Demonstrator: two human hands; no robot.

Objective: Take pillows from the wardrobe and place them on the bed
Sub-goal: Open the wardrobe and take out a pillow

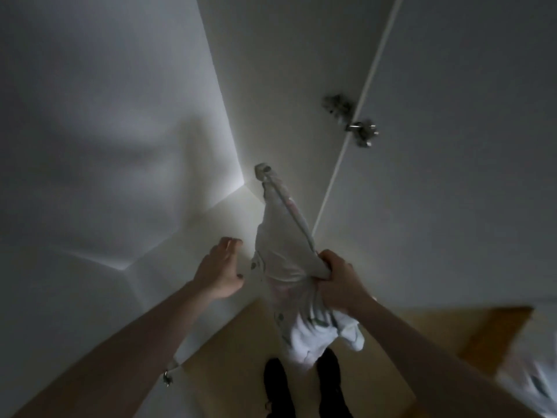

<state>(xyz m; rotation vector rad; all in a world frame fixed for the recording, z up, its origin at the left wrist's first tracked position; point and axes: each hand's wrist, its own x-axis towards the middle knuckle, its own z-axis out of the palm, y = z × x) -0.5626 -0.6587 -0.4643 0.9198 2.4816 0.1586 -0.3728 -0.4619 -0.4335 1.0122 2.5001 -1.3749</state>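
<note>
A white pillow (pixel 283 245) with a faint printed pattern hangs limp and narrow in front of the white wardrobe (pixel 271 70), its top corner against the wardrobe's inner corner. My right hand (pixel 337 279) is shut on a bunch of the pillow's fabric near its middle. The pillow's lower end dangles down towards my feet. My left hand (pixel 220 273) is just to the left of the pillow, fingers apart, resting on or near the wardrobe's white surface and holding nothing. The bed shows only as a blurred patterned edge (pixel 530 378) at the lower right.
An open white wardrobe door (pixel 467 146) stands on the right, with metal hinges (pixel 352 119) on its edge. A white panel (pixel 90 131) fills the left. Below is a light wooden floor (pixel 241 357), with my dark shoes (pixel 277 384).
</note>
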